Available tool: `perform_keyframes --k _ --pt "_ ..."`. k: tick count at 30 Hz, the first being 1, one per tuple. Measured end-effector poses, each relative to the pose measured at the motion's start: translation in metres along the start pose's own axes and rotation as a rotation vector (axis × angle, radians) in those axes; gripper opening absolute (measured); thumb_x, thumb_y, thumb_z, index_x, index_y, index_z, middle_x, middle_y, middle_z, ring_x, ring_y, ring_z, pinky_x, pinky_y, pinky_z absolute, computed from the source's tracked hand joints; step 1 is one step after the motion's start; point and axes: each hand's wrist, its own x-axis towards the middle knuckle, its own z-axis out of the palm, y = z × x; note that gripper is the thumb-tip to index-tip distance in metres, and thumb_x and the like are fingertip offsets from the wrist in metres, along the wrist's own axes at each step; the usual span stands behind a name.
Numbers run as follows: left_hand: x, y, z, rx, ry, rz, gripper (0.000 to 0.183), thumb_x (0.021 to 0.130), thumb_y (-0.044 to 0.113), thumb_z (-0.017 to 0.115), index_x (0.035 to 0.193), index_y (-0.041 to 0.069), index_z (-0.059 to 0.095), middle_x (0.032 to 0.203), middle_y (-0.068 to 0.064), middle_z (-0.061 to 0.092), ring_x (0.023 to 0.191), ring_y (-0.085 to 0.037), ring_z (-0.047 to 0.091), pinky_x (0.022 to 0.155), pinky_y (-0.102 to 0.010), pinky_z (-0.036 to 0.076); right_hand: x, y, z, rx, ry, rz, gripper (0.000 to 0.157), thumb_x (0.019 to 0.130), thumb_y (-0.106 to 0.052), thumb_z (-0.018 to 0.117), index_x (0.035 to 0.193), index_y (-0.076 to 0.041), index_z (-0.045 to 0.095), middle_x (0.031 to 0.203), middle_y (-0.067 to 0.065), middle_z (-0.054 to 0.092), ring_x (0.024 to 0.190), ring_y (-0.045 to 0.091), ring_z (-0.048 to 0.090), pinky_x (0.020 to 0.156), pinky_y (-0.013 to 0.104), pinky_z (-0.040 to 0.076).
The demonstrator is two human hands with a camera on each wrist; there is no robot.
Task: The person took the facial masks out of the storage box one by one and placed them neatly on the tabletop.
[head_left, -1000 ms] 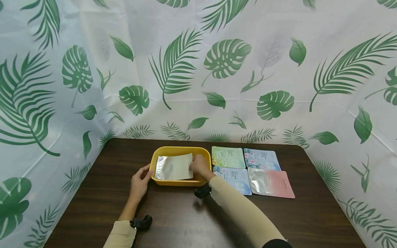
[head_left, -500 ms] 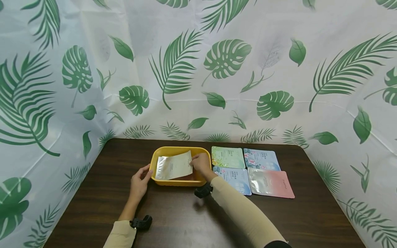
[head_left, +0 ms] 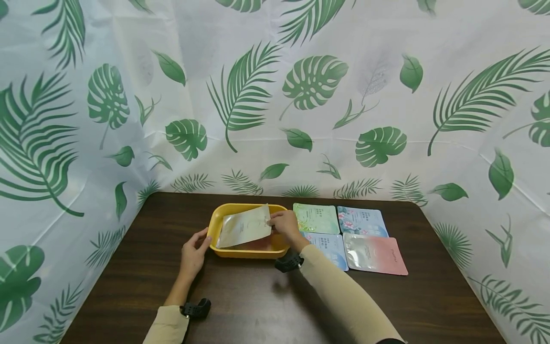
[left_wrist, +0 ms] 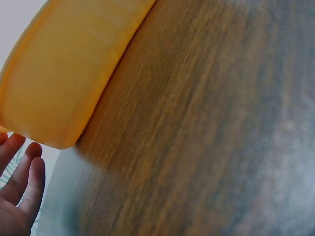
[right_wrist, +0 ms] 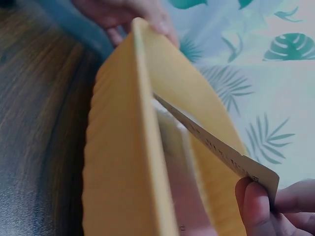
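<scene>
In the head view my right hand point(head_left: 285, 224) pinches the right end of a pale, silvery facial mask packet point(head_left: 246, 226). Its right end is raised and its left end is low inside the yellow plastic basket point(head_left: 253, 255). The right wrist view has the thumb and fingers on a corner of the tilted packet point(right_wrist: 221, 150). Beneath it, a pinkish packet point(right_wrist: 184, 196) lies in the basket. My left hand point(head_left: 192, 253) touches the basket's left end. In the left wrist view its relaxed fingers point(left_wrist: 34, 179) are against the outer wall.
Right of the basket, other mask packets lie flat: a green one point(head_left: 315, 218), a blue one point(head_left: 363, 220), another blue one point(head_left: 328, 251) partly behind the right arm, and a pink-silver one point(head_left: 375, 253). The dark wooden table point(head_left: 240, 301) meets a leaf-patterned curtain point(head_left: 266, 110).
My right hand has lifted the pale packet's right end and shifted slightly up and right, tilting the packet and uncovering more of the pinkish one. The left hand and basket stay put.
</scene>
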Motion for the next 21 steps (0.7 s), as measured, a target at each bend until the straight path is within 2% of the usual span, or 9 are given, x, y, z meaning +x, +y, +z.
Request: perform_keyframes --k 6,15,21 --pt "0.000 0.002 0.000 0.002 -0.004 -0.014 0.037 0.097 0.024 0.061 0.129 0.004 0.062 0.128 -0.018 0.064 0.101 -0.015 0.059 0.079 -0.009 0.044 -0.001 -0.004 -0.011 0.097 0.013 0.040 0.021 0.085 0.002 0.067 0.105 0.007 0.070 0.093 0.018 0.071 0.061 0.013 0.064 0.056 0.027 0.056" --pt "0.002 0.003 0.000 -0.008 -0.021 -0.054 0.040 0.098 0.027 0.060 0.132 0.007 0.060 0.133 -0.016 0.062 0.108 -0.027 0.059 0.079 -0.008 0.043 -0.009 -0.009 -0.028 0.125 0.019 0.043 0.023 0.086 0.000 0.068 0.108 0.005 0.069 0.096 0.017 0.069 0.062 0.013 0.065 0.058 0.025 0.056" --pt "0.000 0.003 0.000 -0.013 -0.016 -0.060 0.040 0.098 0.028 0.059 0.131 0.006 0.061 0.132 -0.016 0.062 0.103 -0.017 0.058 0.078 -0.008 0.043 -0.015 -0.009 -0.039 0.140 0.009 0.043 0.024 0.087 -0.002 0.068 0.110 0.005 0.067 0.088 0.010 0.067 0.064 0.013 0.061 0.058 0.024 0.054"
